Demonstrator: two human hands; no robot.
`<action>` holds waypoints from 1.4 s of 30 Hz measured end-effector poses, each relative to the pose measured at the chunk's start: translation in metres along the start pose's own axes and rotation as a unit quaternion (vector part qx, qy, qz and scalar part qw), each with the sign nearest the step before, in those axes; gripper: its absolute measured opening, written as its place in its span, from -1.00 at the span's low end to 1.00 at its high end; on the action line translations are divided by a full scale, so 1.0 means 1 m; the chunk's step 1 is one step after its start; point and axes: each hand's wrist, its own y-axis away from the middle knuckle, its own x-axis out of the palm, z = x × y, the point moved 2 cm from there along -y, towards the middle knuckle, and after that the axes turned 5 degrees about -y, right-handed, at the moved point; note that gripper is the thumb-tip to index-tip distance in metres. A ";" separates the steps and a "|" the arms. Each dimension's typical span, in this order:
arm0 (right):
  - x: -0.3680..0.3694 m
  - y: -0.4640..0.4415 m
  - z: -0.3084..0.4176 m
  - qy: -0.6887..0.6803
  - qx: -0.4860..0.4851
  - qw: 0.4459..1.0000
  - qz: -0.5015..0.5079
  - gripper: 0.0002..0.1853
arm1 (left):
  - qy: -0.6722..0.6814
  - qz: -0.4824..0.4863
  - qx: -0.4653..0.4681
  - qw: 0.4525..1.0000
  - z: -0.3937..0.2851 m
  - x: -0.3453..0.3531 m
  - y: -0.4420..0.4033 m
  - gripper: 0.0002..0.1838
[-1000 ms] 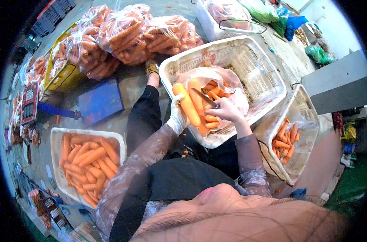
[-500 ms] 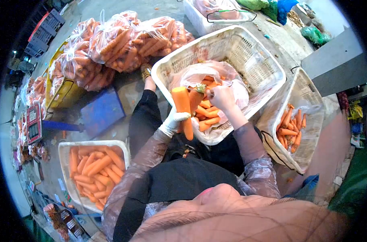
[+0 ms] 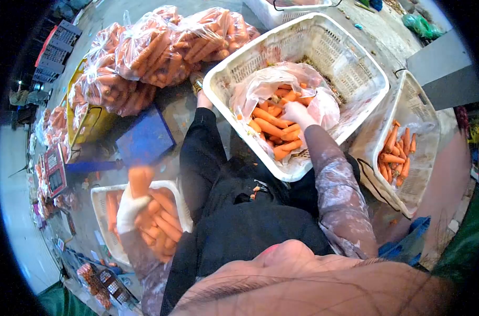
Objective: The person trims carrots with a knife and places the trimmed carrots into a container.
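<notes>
White-gloved, the left hand (image 3: 131,210) is closed around a carrot (image 3: 140,181), which is held over the near-left crate (image 3: 186,208); part of the loose carrots (image 3: 165,226) in that crate is hidden by the hand. Between this crate and the large white crate (image 3: 342,52), the way is taken up by the person's black-clad leg (image 3: 200,147), with a blue platform (image 3: 144,137) set on the floor just beyond the near-left crate. Farther out, clear plastic bags (image 3: 150,52) packed with carrots are heaped, and a yellow crate (image 3: 94,126) is partly covered by them. On the person's right, a slanted white crate (image 3: 373,134) is occupied by a small cluster of carrots (image 3: 396,155).

Inside the large white crate, a pinkish plastic bag (image 3: 323,110) is spread open around more carrots (image 3: 271,120). Among these the bare right hand (image 3: 297,115) is lowered; its fingertips are hidden, so whether anything is gripped cannot be told.

The held carrot is blurred. Its blunt end is pointed away from the person, its long axis is set roughly lengthwise, and its lower end is concealed by the glove.
</notes>
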 end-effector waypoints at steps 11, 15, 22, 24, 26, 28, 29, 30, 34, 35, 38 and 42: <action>-0.040 0.019 0.018 -0.322 0.109 0.921 0.190 -0.76 | -0.012 0.068 0.057 0.996 0.001 0.101 -0.093 -0.62; -0.144 0.080 0.030 -0.269 0.125 0.945 0.136 -0.77 | 0.174 0.246 -0.024 0.953 -0.020 0.214 -0.165 -0.63; -0.124 0.143 0.070 -0.334 -0.159 0.912 -0.179 -0.73 | 0.512 0.164 0.057 0.841 -0.096 0.329 -0.178 -0.41; -0.127 0.153 0.091 -0.373 -0.186 0.893 -0.171 -0.74 | 0.489 0.058 0.142 0.859 -0.080 0.324 -0.203 -0.43; -0.138 0.158 0.105 -0.121 -0.166 0.943 -0.262 -0.71 | 0.477 0.059 0.093 0.872 -0.070 0.305 -0.220 -0.55; -0.137 0.161 0.120 -0.086 -0.195 0.929 -0.301 -0.67 | 0.451 0.003 0.099 0.887 -0.068 0.296 -0.219 -0.59; -0.131 0.159 0.124 -0.027 -0.202 0.927 -0.315 -0.68 | 0.476 -0.005 0.079 0.876 -0.066 0.296 -0.217 -0.57; -0.126 0.157 0.127 0.032 -0.205 0.921 -0.329 -0.69 | 0.501 -0.011 0.057 0.864 -0.065 0.295 -0.214 -0.56; -0.121 0.149 0.138 0.051 -0.201 0.918 -0.340 -0.74 | 0.476 -0.017 0.105 0.873 -0.075 0.292 -0.202 -0.48; -0.120 0.148 0.138 0.051 -0.202 0.917 -0.339 -0.74 | 0.476 -0.018 0.106 0.873 -0.077 0.289 -0.200 -0.48; -0.118 0.147 0.136 0.059 -0.192 0.918 -0.343 -0.71 | 0.548 0.056 0.074 0.831 -0.078 0.286 -0.197 -0.57; -0.118 0.150 0.135 0.048 -0.190 0.917 -0.348 -0.68 | 0.576 0.032 0.048 0.815 -0.077 0.286 -0.196 -0.53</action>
